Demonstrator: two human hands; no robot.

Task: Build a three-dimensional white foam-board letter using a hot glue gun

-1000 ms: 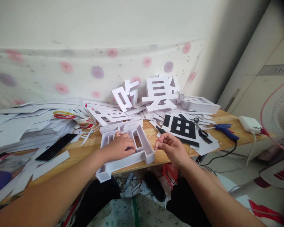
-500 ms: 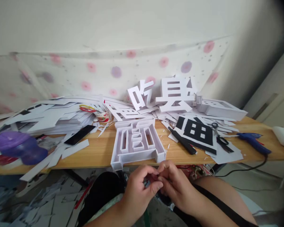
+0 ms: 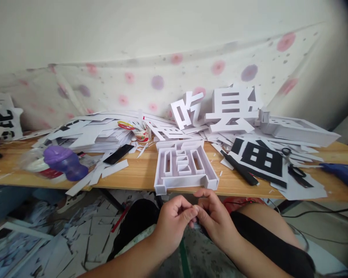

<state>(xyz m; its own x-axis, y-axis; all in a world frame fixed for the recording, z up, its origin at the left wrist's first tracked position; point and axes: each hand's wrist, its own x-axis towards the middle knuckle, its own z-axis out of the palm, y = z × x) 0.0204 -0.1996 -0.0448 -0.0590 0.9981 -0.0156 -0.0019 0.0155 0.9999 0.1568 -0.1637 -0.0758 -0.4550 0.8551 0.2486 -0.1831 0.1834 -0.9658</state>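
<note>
My left hand [image 3: 172, 222] and my right hand [image 3: 213, 216] meet over my lap, just below the front edge of the wooden table [image 3: 133, 179]. Their fingertips pinch together on something too small to make out. Right above them a white foam-board character with raised walls [image 3: 184, 166] lies flat at the table's edge, overhanging it a little. Neither hand touches it.
Finished white characters [image 3: 220, 110] lean on the flowered cloth at the back. A black character sheet [image 3: 259, 160], scissors [image 3: 292, 166] and a blue glue gun [image 3: 342, 173] lie right. A phone [image 3: 118, 153], a paper cup [image 3: 142, 134], a purple object [image 3: 65, 162] and foam-board stacks lie left. Scraps cover the floor.
Both hands left the foam-board character and drew back to my lap, where they now pinch together. The view has swung left, showing more of the table's left end.
</note>
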